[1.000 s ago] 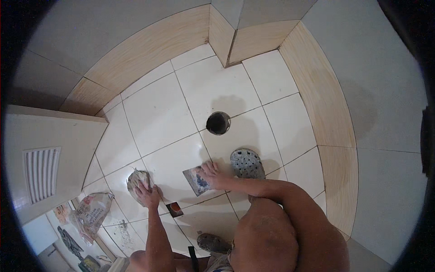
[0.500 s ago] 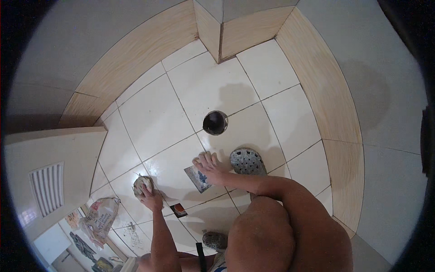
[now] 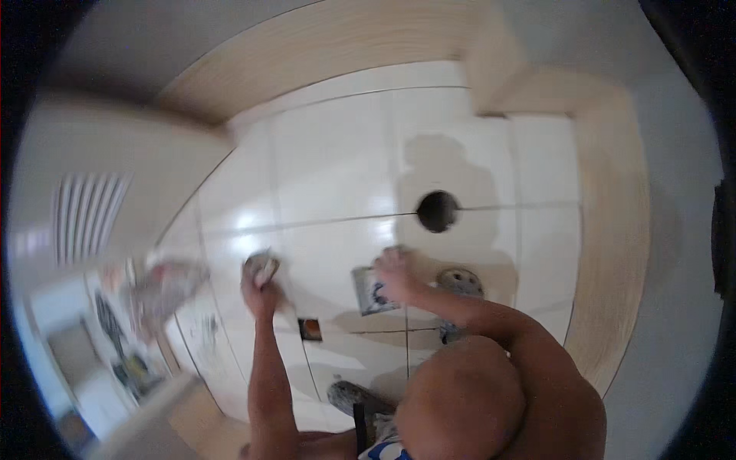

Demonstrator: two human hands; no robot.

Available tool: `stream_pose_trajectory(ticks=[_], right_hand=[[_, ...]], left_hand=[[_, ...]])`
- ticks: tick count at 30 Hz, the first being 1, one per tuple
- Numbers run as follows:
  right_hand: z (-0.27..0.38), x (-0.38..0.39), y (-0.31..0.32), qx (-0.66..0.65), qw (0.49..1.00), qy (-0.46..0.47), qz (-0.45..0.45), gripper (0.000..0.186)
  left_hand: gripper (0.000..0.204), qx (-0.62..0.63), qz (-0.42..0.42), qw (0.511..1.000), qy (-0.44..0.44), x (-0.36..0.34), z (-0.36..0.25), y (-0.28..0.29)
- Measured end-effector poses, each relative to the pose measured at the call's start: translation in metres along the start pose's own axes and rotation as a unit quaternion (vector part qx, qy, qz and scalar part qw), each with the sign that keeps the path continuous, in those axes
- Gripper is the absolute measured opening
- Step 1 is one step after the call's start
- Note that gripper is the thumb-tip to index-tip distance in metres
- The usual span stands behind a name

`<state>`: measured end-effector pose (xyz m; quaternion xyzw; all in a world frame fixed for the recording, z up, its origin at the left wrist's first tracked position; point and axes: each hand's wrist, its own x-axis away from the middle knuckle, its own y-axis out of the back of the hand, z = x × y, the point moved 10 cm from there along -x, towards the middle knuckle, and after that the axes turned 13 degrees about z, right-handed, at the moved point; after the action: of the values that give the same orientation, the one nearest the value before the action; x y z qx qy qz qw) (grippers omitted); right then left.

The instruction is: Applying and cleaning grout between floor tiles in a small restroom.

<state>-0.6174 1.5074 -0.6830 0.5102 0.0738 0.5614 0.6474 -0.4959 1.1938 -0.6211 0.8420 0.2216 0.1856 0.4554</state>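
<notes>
On the left, my left hand (image 3: 261, 290) is closed round a crumpled greyish-beige lump (image 3: 263, 262) just over the floor tiles; whether it is cloth or paste I cannot tell. Right of it, my right hand (image 3: 395, 274), smeared by motion, lies at the edge of a flat square plate (image 3: 369, 294), grey with dark blue marks. Its bent fingers seem to grip the plate's upper right side; the fingertips are unclear. Beyond this hand is a round dark bowl or opening (image 3: 438, 211). Between my arms a small square cutout (image 3: 310, 330) shows dark and reddish in the tiles.
My clog with holes (image 3: 460, 283) stands right of my right hand, the other shoe (image 3: 356, 397) nearer. At left are a whitish printed bag (image 3: 165, 287) and a door with a slatted vent (image 3: 90, 215). Wood-patterned skirting (image 3: 322, 57) borders the white tiles (image 3: 330, 165).
The whole view has turned and blurred, so the floor appears shifted rightward. Both hands keep about the same places on the tiles, with the lump and the plate still at them.
</notes>
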Motion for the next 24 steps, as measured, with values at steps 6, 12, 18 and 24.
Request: stream_pose_trajectory(ticks=[6,12,18,24], right_hand=[[-0.047,-0.014,0.01,-0.038,0.977,0.032,0.206,0.066],[-0.029,-0.024,0.016,0.008,0.925,0.063,0.373,0.06],[-0.025,-0.027,0.03,-0.037,0.915,0.079,0.395,0.05],[-0.054,-0.052,-0.015,-0.078,0.908,0.037,0.411,0.06]], left_hand=[[0.05,-0.049,0.29,0.946,-0.139,0.091,-0.083,-0.058],[0.058,-0.043,0.434,0.874,-0.212,0.334,-0.14,-0.168],[0.023,-0.082,0.219,0.965,0.12,0.315,0.073,-0.092],[0.039,-0.224,-0.227,0.768,0.556,0.347,0.208,0.181]])
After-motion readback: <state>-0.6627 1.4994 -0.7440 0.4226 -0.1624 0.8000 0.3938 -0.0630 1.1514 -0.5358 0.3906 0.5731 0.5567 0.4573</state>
